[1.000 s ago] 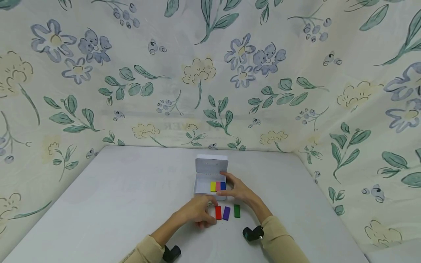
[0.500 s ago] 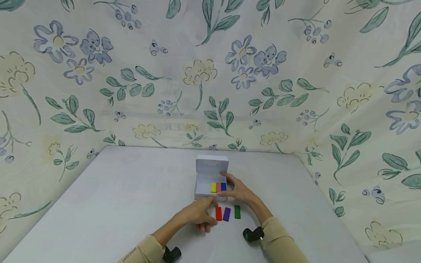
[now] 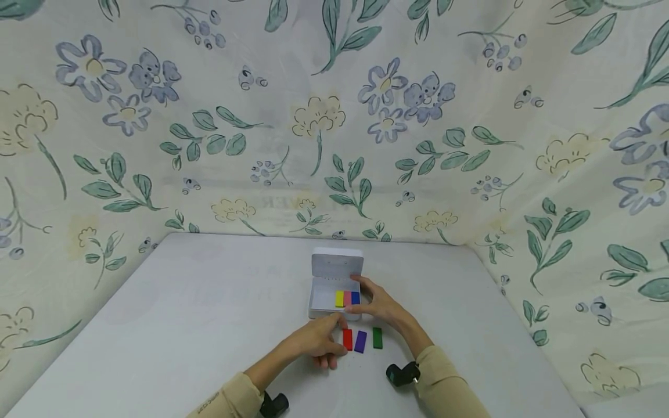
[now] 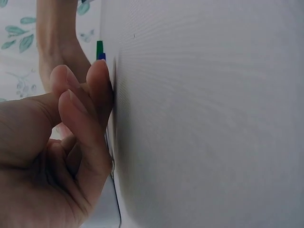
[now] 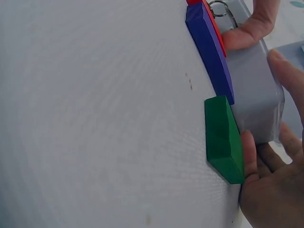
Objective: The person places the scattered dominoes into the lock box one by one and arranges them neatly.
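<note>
A white hinged box point(image 3: 321, 293) stands with its lid point(image 3: 337, 264) raised. Inside, at the right, yellow point(image 3: 339, 299), pink point(image 3: 347, 298) and blue point(image 3: 356, 298) blocks lie side by side. My right hand point(image 3: 380, 302) grips the box's right side, thumb at the front edge and forefinger toward the hinge. In front of the box, my left hand point(image 3: 317, 339) pinches a red block point(image 3: 347, 339) end to end between thumb and forefinger. A purple block point(image 3: 360, 342) and a green block point(image 3: 377, 338) lie to its right. In the left wrist view the fingers hide the red block.
The white table point(image 3: 209, 302) extends around the box, with a floral cloth point(image 3: 324, 145) behind it. A thin metal loop point(image 5: 218, 8) shows at the box's front in the right wrist view. Black wrist cameras point(image 3: 402, 374) sit at both sleeves.
The box, blocks and hands sit slightly lower in the head view along with the whole scene. The left hand's lower fingers have shifted a little; both holds look the same.
</note>
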`<state>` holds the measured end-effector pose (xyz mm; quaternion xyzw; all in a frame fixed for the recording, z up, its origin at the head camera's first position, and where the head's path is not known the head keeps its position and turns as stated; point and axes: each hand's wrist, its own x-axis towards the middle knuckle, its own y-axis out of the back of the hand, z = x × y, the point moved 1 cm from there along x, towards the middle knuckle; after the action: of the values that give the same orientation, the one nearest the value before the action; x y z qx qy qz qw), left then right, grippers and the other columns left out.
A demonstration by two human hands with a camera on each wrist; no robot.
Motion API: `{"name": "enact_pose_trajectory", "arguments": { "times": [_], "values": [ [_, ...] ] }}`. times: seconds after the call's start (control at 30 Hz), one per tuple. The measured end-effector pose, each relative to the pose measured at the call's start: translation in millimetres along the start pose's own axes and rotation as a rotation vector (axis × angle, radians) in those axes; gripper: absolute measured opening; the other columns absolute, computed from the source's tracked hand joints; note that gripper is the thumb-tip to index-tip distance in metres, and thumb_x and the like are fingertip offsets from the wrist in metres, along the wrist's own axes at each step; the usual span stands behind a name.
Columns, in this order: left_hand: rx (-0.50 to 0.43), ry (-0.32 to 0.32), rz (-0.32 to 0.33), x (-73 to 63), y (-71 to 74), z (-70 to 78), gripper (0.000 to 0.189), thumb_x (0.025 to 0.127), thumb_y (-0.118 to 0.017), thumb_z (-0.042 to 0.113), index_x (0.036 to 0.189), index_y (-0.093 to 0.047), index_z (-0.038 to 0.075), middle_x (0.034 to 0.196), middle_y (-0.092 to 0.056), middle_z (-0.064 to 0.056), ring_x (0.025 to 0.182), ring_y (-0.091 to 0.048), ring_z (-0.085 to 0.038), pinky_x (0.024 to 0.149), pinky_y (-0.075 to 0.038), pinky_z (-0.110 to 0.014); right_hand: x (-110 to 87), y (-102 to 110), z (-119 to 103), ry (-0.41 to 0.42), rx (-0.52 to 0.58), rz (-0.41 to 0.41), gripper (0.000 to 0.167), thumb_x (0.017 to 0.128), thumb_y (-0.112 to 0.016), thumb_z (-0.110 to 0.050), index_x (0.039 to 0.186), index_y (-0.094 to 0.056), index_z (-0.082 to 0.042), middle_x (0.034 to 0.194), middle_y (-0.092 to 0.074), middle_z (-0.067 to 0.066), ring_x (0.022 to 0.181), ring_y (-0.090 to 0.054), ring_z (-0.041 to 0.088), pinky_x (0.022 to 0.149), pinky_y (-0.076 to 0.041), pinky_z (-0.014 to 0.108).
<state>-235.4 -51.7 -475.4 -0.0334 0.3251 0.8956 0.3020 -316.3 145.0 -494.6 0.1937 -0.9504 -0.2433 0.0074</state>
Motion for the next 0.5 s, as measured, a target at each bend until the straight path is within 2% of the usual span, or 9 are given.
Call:
{"name": "enact_pose_trajectory", "arguments": {
  "times": [0.5],
  "values": [
    [0.016, -0.042, 0.018, 2.5, 0.7, -0.5, 0.034, 0.090, -0.071, 0.018, 0.117, -0.053, 0.008, 0.058, -0.068, -0.002, 0.041, -0.056, -0.011, 0.043, -0.051, -0.026, 0.6, -0.3, 1.6, 0.002, -0.003, -0.002, 0.089, 0.077, -0.081, -0.040, 0.152, -0.034, -0.027, 0.161, -0.028, 0.013, 0.149, -0.024, 0.036, 0.118, -0.024, 0.059]
  ]
}}
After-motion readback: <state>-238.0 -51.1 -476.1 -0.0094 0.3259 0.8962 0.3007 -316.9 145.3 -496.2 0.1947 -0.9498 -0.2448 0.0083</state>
